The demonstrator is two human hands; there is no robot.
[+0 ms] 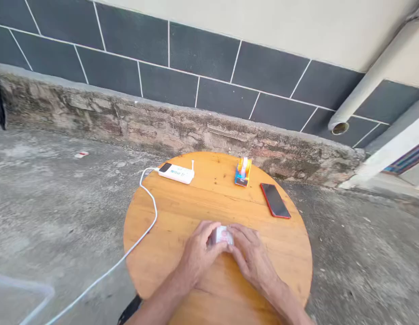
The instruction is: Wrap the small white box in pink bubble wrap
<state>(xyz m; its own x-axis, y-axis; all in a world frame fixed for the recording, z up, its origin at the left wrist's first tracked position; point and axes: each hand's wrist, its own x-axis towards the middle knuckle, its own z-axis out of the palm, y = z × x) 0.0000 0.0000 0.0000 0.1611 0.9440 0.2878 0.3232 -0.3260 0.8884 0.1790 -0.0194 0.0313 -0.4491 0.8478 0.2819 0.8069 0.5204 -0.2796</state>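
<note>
Between my hands is a small white pack with pink print [225,235], close to the table's middle; blur hides what exactly it is. My left hand [200,247] grips its left side, thumb at the near edge and fingers at the far edge. On the other side my right hand [248,250] closes around it in the same way, the thumb near the front corner. Both hands rest low over the round wooden table [155,253], and the fingers hide the pack's sides.
At the table's far left lies a white device [177,173] with a white cable [153,203] running off the left edge. A blue and orange tape dispenser [243,171] stands at the back. To the right lies a red-edged phone [275,200]. A tiled wall [202,58] rises behind.
</note>
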